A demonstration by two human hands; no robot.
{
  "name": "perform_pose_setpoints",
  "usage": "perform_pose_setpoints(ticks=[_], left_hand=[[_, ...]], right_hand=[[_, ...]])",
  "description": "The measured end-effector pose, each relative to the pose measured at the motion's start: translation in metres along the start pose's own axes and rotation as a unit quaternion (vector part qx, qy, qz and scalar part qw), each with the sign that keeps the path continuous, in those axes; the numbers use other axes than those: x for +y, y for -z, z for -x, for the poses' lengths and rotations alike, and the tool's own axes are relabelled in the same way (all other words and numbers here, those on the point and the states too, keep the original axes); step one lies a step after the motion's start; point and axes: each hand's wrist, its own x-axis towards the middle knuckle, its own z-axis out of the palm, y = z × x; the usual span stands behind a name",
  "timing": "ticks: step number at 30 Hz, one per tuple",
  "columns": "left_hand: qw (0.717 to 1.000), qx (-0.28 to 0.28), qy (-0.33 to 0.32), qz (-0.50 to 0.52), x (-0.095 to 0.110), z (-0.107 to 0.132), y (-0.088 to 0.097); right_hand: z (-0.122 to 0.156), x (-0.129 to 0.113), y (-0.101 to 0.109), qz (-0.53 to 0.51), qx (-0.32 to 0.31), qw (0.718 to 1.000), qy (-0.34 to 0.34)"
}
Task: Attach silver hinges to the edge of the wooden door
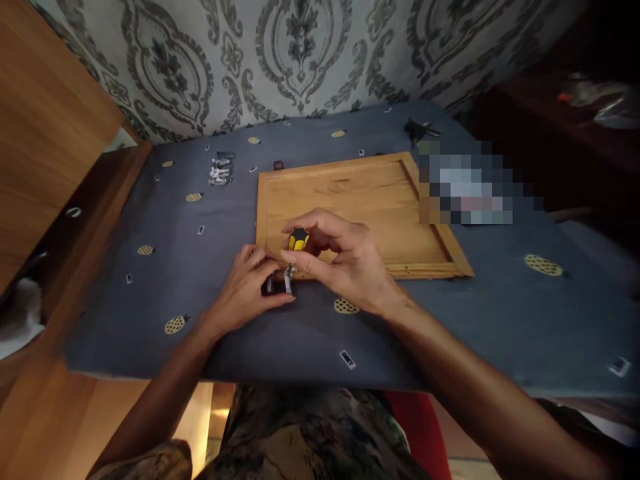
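Observation:
A wooden cabinet door (340, 200) with a raised frame lies flat on the cloth-covered table. My right hand (353, 257) is closed around the short yellow-and-black handle of a screwdriver (299, 240), held above the door's near left corner. Just below the handle is a metal cabinet hinge (289, 280) at the door's near edge. My left hand (245, 287) grips this hinge between thumb and fingers. The screwdriver's tip is too small to make out against the hinge.
Several metal hinges (221, 170) lie at the back left of the blue patterned table cloth (160, 280). A dark tool (420, 131) sits at the back right. A small brown square piece (279, 165) is behind the door. Wooden furniture (55, 87) stands at the left.

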Motion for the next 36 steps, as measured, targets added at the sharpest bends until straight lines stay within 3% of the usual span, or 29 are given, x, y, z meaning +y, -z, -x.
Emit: perform_pose_setpoints(ticks=[6, 13, 26, 36], left_hand=[[1.000, 0.003, 0.006, -0.002, 0.000, -0.001, 0.000], [1.000, 0.008, 0.003, -0.010, -0.001, -0.001, -0.001], [1.000, 0.007, -0.001, -0.011, -0.002, 0.000, -0.002], [1.000, 0.023, -0.008, 0.004, -0.005, 0.002, -0.005]], right_hand=[[0.002, -0.003, 0.001, 0.004, 0.077, 0.997, 0.012], [0.003, 0.002, 0.001, 0.036, 0.042, 0.998, 0.027], [0.001, 0.005, -0.001, 0.049, 0.031, 0.997, 0.042], [-0.003, -0.002, 0.009, 0.010, -0.074, 0.995, 0.066]])
